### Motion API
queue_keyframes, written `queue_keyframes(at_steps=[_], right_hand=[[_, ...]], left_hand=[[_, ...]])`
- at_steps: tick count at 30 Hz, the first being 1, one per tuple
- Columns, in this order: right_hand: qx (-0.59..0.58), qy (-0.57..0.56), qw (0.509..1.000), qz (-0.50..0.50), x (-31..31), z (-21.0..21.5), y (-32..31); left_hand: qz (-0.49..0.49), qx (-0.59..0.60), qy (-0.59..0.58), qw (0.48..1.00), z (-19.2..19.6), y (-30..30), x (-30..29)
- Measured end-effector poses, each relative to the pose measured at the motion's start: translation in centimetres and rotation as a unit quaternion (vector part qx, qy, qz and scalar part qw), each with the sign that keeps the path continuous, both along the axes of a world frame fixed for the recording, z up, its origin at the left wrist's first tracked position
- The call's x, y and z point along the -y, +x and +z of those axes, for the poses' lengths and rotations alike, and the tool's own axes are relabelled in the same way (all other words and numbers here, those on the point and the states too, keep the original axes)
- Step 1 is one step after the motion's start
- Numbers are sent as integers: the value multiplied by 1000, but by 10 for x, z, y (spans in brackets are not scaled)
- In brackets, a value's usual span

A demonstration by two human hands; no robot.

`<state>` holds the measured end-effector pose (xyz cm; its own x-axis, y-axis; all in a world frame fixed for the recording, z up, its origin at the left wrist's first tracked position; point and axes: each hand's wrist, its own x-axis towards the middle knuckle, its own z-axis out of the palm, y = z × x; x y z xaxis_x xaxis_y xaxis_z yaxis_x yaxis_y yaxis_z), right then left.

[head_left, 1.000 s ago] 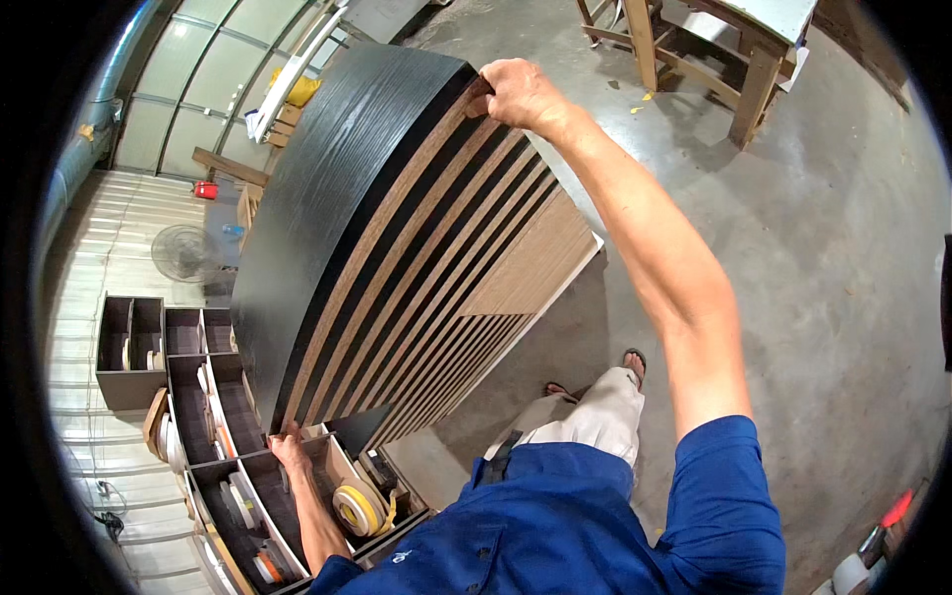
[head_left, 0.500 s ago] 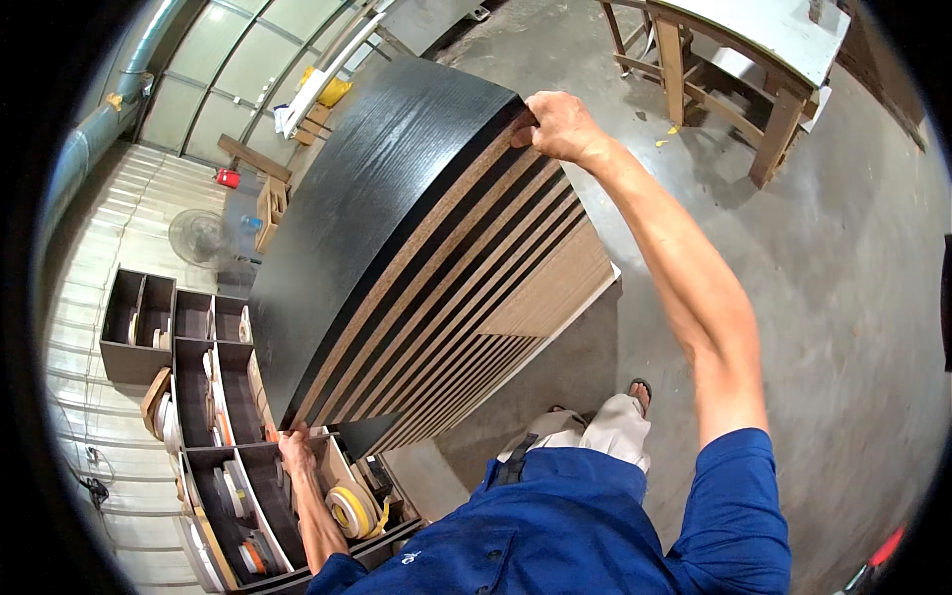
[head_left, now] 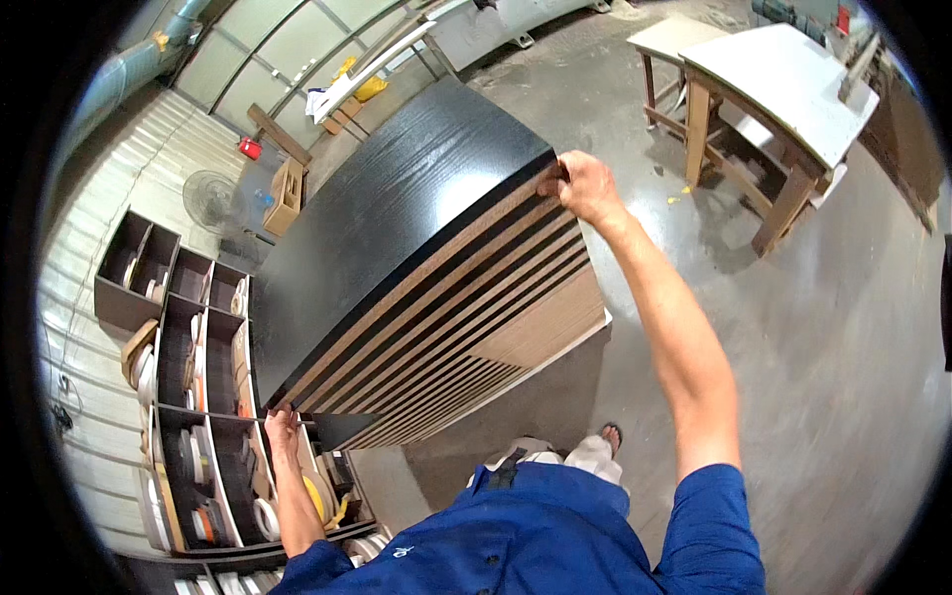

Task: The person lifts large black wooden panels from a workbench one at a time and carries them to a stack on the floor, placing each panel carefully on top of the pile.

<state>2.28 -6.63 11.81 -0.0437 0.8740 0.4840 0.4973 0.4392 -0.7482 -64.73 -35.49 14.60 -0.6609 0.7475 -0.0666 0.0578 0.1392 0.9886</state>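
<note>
A tall stack of boards stands in front of me, its near side striped in black and raw brown chipboard edges. On top lies a black wood-grain panel [head_left: 416, 188] with a glossy patch of light. My right hand [head_left: 587, 188] is closed around this panel's far right corner, fingers curled at its edge. At the near left corner my left hand [head_left: 282, 426] grips the same panel's edge, its fingertips partly hidden. Lower in the stack, bare brown boards [head_left: 545, 322] show on the right side.
A dark shelf unit [head_left: 178, 357] with rolls of edge banding stands at the left, close by my left arm. White-topped wooden tables [head_left: 764, 79] are at the far right. A fan [head_left: 208, 198] and an open cardboard box [head_left: 286, 196] stand beyond the stack. Grey concrete floor [head_left: 803, 397] lies rightward.
My view has shifted, bringing more of the far tables and lower shelves into sight. Both hands keep hold of the top panel's corners; any movement of the panel itself is hard to tell.
</note>
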Motion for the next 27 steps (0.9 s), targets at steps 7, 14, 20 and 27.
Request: queue_keyframes(at_steps=[7, 14, 20, 27], right_hand=[[-14, 62, 998, 3, -1, 7, -5], [10, 106, 994, 36, 1, -2, 0], [-50, 84, 986, 135, -7, -14, 6], [-16, 4, 956, 293, -37, -30, 42]], left_hand=[[45, 178, 108, 977, 13, 14, 11], [297, 89, 167, 936, 0, 17, -15], [333, 72, 182, 922, 10, 38, -43], [405, 39, 192, 893, -4, 63, -51]])
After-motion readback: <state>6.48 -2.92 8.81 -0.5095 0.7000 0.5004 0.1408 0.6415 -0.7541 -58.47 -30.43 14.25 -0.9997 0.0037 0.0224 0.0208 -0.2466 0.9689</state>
